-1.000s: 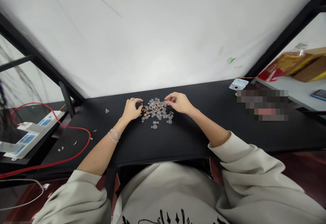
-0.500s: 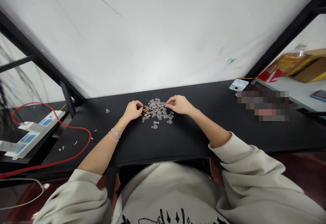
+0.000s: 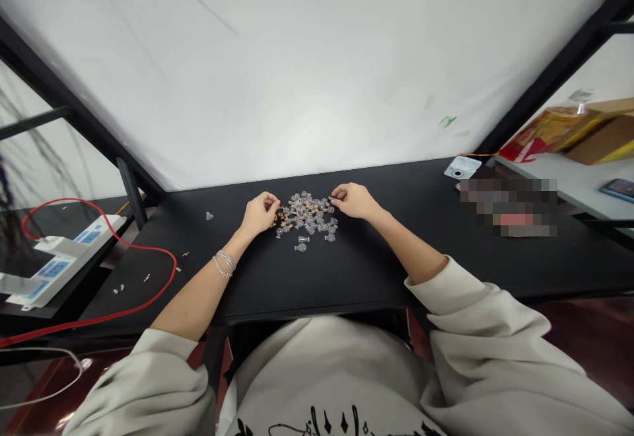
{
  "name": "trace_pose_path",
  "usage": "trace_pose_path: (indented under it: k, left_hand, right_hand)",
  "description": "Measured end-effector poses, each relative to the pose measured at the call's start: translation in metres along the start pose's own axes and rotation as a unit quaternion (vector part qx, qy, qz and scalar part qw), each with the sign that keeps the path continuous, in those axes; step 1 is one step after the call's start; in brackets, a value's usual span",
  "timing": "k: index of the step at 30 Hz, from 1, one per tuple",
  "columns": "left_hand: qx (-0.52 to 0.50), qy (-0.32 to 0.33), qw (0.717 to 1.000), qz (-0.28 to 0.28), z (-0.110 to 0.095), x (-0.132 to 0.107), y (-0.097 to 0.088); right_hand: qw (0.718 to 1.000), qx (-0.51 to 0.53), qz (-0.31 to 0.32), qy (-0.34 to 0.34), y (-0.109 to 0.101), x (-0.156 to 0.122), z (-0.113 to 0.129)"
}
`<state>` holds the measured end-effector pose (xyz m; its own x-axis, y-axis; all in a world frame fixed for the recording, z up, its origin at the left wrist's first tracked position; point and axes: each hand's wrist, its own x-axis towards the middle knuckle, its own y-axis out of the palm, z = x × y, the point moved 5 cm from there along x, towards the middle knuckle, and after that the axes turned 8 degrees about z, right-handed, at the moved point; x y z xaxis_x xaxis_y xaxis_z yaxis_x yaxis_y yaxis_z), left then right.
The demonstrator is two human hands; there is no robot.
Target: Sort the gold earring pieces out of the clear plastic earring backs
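A loose heap of small clear glass vials (image 3: 304, 215) with tiny cork stoppers lies in the middle of the black desk (image 3: 317, 277). My left hand (image 3: 259, 214) sits at the heap's left edge, its fingertips pinched together among the corks. My right hand (image 3: 352, 201) is at the heap's right edge, with thumb and forefinger close together. Whatever either pinch holds is too small to tell. A few vials stand apart just below the heap. One lone vial (image 3: 209, 216) lies well to the left.
Tiny metal bits (image 3: 119, 289) lie at the desk's left end, near a red cable (image 3: 171, 284) and a white power strip (image 3: 59, 261). A small white device (image 3: 462, 168) and a pixelated patch (image 3: 508, 208) occupy the desk's right. A white backing sheet rises behind the desk.
My right hand has drawn slightly rightward to the heap's edge. My left fingers have curled closer together. The heap looks unchanged.
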<state>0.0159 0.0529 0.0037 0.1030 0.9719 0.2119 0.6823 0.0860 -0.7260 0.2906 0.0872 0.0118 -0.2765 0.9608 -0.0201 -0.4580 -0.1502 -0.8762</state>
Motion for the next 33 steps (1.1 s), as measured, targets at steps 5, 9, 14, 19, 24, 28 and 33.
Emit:
trace_pose_path:
  k: [5,9,14,19,24,28,33]
  left_hand:
    - [0.019,0.042,0.999,-0.017,-0.008,-0.002,-0.003]
    - [0.020,0.063,0.998,-0.001,-0.013,-0.003,0.001]
    - [-0.004,0.075,0.997,0.004,-0.021,-0.007,0.004]
    - [-0.070,0.110,0.991,0.009,-0.031,-0.013,0.006]
    - [-0.076,0.131,0.988,0.022,-0.036,-0.017,0.010]
    - [-0.060,0.142,0.988,0.025,-0.038,-0.018,0.011]
    - [-0.036,0.112,0.993,0.012,-0.037,-0.017,0.009]
  right_hand:
    - [0.995,0.032,0.063,-0.063,0.004,-0.009,0.017]
    - [0.985,0.024,0.139,-0.102,0.007,-0.017,0.026]
    - [0.979,0.016,0.167,-0.120,0.005,-0.021,0.026]
    - [0.972,0.037,0.196,-0.126,0.007,-0.022,0.030]
    - [0.974,0.051,0.188,-0.112,0.006,-0.025,0.033]
    - [0.974,0.067,0.191,-0.101,0.003,-0.026,0.031]
    - [0.964,0.054,0.232,-0.119,0.003,-0.029,0.033]
